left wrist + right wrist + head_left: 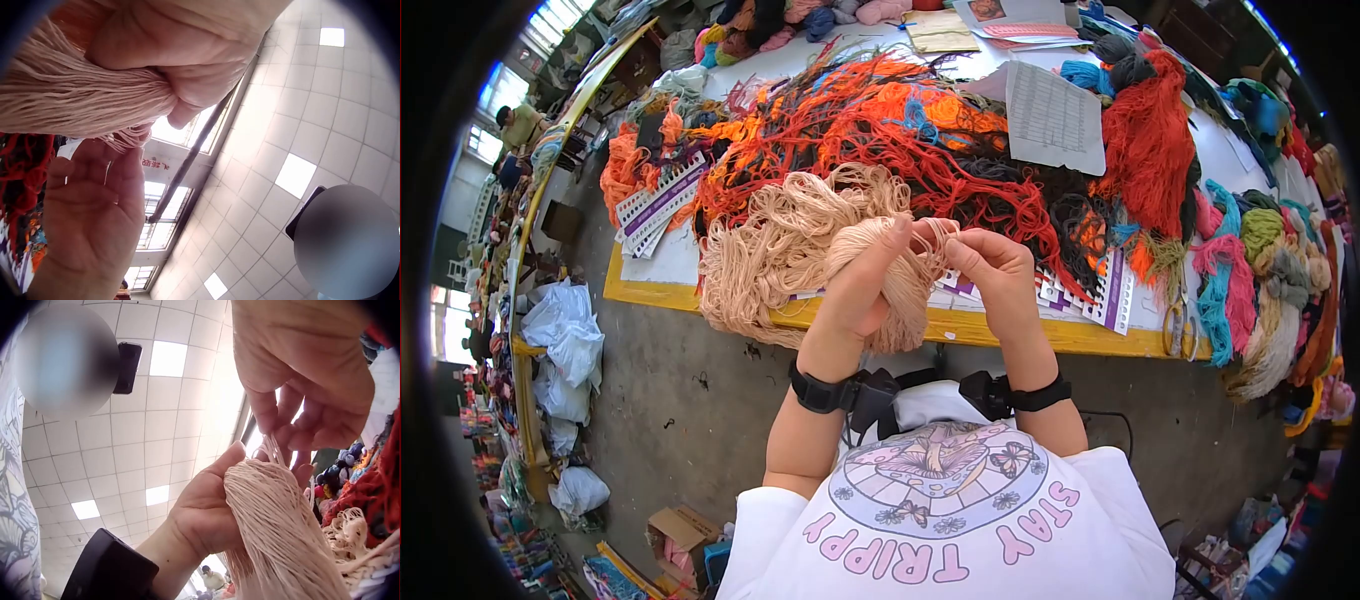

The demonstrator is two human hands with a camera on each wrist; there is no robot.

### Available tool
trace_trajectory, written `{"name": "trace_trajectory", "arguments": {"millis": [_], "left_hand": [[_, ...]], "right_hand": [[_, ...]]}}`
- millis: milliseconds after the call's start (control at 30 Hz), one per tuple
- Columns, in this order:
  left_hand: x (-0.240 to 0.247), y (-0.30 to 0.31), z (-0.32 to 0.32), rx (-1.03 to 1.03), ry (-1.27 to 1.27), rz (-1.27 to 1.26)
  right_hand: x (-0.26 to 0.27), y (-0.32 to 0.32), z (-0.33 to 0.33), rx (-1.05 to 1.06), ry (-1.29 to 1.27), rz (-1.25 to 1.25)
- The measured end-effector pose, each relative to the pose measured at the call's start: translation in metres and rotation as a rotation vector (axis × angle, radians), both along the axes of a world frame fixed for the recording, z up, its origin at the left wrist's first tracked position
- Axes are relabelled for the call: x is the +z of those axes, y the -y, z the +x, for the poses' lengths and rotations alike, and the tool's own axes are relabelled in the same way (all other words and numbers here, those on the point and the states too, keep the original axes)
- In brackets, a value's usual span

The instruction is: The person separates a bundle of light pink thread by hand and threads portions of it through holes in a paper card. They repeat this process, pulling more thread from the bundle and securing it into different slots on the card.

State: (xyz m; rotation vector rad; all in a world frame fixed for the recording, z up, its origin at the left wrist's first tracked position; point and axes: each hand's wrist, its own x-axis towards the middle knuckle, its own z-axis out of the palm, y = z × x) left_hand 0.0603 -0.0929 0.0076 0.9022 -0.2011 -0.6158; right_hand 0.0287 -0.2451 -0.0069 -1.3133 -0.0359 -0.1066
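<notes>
A bundle of beige yarn (907,307) hangs folded over my left hand (858,285), which grips it near its top above the table edge. My right hand (997,272) pinches a few loops at the bundle's upper end between thumb and fingers. In the right wrist view the beige yarn (281,525) fans downward from the left hand (203,515), while fingertips of the right hand (306,381) hold thin strands above it. A larger heap of the same beige yarn (750,250) lies just behind, spilling over the table's front edge.
Red, orange and black yarn (850,110) is piled across the yellow-edged table (970,326). A printed sheet (1055,118) lies on it. Purple-and-white punched cards (662,205) sit at the left, scissors (1175,328) at the right front edge. White plastic bags (562,335) stand further left.
</notes>
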Motion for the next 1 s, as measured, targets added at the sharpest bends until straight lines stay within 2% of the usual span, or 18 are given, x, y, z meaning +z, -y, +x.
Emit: {"name": "trace_trajectory", "arguments": {"millis": [200, 400, 600, 700, 800, 1000], "left_hand": [[-0.001, -0.002, 0.000, 0.013, -0.029, 0.013], [0.000, 0.001, -0.003, 0.057, 0.005, 0.060], [0.001, 0.001, -0.001, 0.047, -0.071, -0.065], [0.000, 0.003, -0.003, 0.111, -0.081, -0.050], [-0.005, 0.005, -0.001, 0.157, -0.034, 0.015], [-0.005, 0.007, 0.001, 0.162, -0.085, 0.024]], "right_hand": [[-0.005, -0.002, 0.001, -0.080, -0.003, 0.054], [-0.006, -0.005, 0.003, -0.067, 0.077, -0.044], [-0.005, -0.006, 0.001, -0.134, 0.138, -0.100], [-0.006, -0.005, 0.001, -0.169, 0.188, -0.250], [-0.008, -0.007, 0.001, -0.186, 0.244, -0.261], [-0.005, -0.003, 0.002, -0.065, -0.144, 0.123]]}}
